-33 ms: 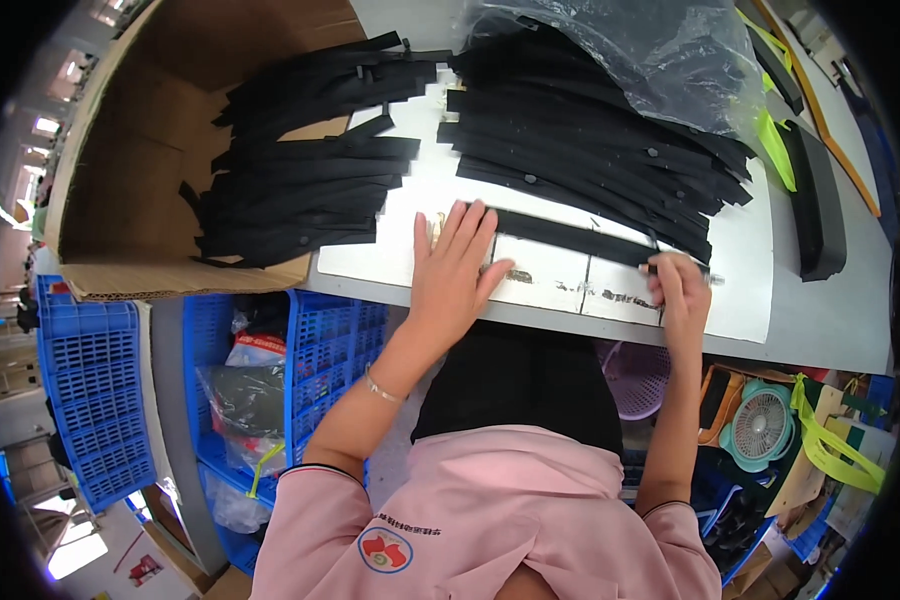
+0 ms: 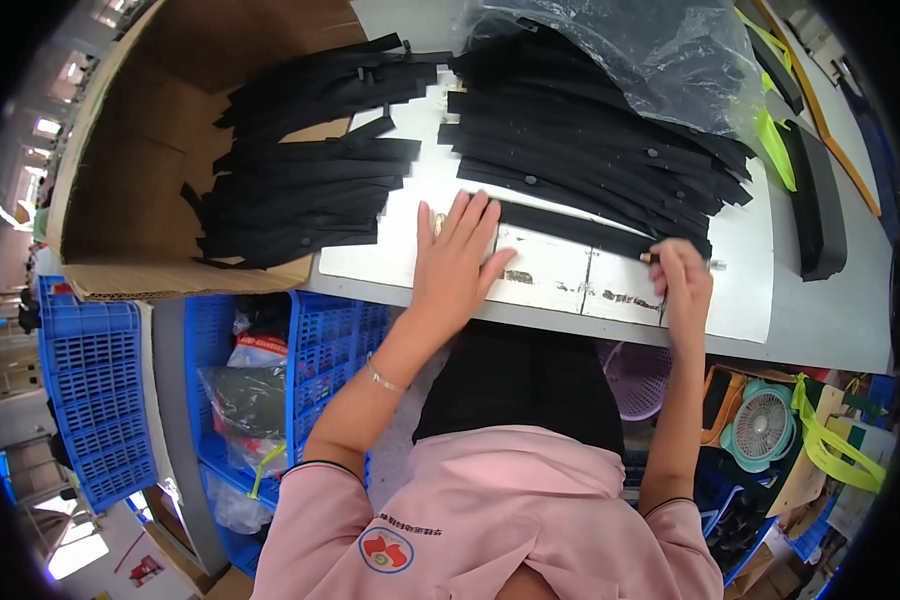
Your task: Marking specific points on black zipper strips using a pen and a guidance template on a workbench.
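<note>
Head view: mid-frame, a black strip (image 2: pixel 575 229) slants down rightward from the left hand (image 2: pixel 458 248), flat and unclenched at one end, toward the right hand (image 2: pixel 682 280), pinching a pen-like tool (image 2: pixel 717 265).

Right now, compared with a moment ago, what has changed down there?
The right hand, gripping a slim pen-like thing, has moved slightly forward. The left hand and, seemingly, the black strip it touches have shifted that way too. Nothing was visibly picked up or let go; the pile of strips, cardboard box and plastic bag stayed put.
</note>
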A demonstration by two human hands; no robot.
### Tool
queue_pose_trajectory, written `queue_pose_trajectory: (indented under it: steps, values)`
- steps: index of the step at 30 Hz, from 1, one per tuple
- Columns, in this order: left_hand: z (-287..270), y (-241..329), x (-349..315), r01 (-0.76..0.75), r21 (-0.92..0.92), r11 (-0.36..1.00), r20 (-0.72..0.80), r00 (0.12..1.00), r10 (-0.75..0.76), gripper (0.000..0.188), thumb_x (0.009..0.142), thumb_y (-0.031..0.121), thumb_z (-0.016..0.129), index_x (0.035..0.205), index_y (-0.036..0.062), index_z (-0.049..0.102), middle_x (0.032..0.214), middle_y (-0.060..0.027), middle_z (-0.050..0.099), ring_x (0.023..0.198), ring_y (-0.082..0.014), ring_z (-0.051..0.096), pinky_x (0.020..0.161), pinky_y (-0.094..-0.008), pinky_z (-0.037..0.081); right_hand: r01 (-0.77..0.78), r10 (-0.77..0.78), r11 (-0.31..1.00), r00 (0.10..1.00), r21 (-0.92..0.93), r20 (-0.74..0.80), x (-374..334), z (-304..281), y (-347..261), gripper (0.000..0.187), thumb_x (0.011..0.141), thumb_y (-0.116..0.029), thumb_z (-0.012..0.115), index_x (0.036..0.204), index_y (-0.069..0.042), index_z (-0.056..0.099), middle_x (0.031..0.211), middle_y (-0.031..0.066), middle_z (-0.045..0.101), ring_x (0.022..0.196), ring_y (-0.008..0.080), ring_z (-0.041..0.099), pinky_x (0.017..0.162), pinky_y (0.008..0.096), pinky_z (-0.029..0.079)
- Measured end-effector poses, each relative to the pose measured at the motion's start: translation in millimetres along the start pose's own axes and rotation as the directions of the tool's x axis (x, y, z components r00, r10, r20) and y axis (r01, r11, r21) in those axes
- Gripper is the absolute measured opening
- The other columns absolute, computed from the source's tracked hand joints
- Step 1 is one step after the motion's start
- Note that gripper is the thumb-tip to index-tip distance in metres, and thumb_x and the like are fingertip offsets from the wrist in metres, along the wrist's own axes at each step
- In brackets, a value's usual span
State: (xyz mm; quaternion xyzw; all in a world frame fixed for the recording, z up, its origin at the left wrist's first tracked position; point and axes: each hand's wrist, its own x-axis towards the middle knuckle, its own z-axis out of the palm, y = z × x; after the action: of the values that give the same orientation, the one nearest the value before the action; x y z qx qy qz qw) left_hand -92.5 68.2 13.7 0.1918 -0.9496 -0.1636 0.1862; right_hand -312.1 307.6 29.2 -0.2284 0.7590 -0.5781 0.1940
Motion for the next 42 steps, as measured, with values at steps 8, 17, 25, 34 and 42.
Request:
queue_pose_trajectory:
  steps: [8, 17, 25, 34, 42]
  values:
    - [-8, -39, 51, -0.043, -0.115, 0.992, -0.165, 0.986, 0.024, 0.035, 0.099, 0.015, 0.066, 0.133, 0.006, 0.068, 0.143, -0.0165, 0.063, 0.144, -0.0331, 0.05, 0.125, -0.0529, 0.026, 0.009, -0.004, 0.993, 0.999, 0.121, -0.038, 25, 0, 2, 0.023, 0.107, -0.024, 0.059, 0.1, -0.006, 0.072, 0.075, -0.002, 0.061, 0.063, 0.0025, 0.049, 0.058, 0.0183, 0.035]
    - [-49, -159, 51, 0.219, 0.175, 0.96, -0.291, 0.943, -0.162, 0.022, 0.097, 0.014, 0.069, 0.115, 0.0043, 0.074, 0.129, -0.0136, 0.071, 0.126, -0.0342, 0.061, 0.121, -0.0545, 0.031, 0.033, -0.032, 0.985, 0.999, 0.171, -0.013, 25, 6, -2, 0.018, 0.104, -0.018, 0.064, 0.099, -0.004, 0.074, 0.079, -0.0016, 0.065, 0.066, 0.0023, 0.051, 0.059, 0.0188, 0.039]
    - [-45, -16, 48, 0.09, -0.338, 0.937, 0.061, 0.995, -0.074, 0.02, 0.099, 0.009, 0.068, 0.117, 0.0027, 0.074, 0.106, -0.0134, 0.074, 0.095, -0.0296, 0.072, 0.087, -0.0369, 0.056, 0.093, -0.075, 0.983, 0.991, 0.158, -0.113, 15, 6, 0, 0.027, 0.105, -0.018, 0.062, 0.129, -0.011, 0.073, 0.076, -0.0021, 0.064, 0.065, 0.002, 0.051, 0.058, 0.0188, 0.04]
    - [39, 98, 46, -0.274, -0.374, 0.886, -0.005, 0.956, 0.293, 0.026, 0.087, 0.009, 0.076, 0.113, 0.0081, 0.076, 0.109, -0.004, 0.071, 0.099, -0.0266, 0.067, 0.077, -0.0377, 0.057, 0.53, -0.692, 0.551, 0.722, -0.645, 0.001, -61, 37, 15, 0.038, 0.085, -0.006, 0.078, 0.122, -0.008, 0.071, 0.122, 0.0102, 0.074, 0.108, 0.0275, 0.07, 0.096, 0.042, 0.052]
    - [41, 83, 17, -0.267, -0.216, 0.939, -0.025, 0.963, 0.268, 0.031, 0.094, 0.013, 0.073, 0.125, 0.0056, 0.074, 0.137, -0.0109, 0.067, 0.136, -0.0342, 0.055, 0.12, -0.051, 0.033, 0.376, -0.64, 0.511, 0.767, -0.773, -0.05, -77, -17, 34, 0.045, 0.085, -0.008, 0.079, 0.128, -0.007, 0.067, 0.121, 0.009, 0.073, 0.118, 0.0271, 0.065, 0.116, 0.0488, 0.037]
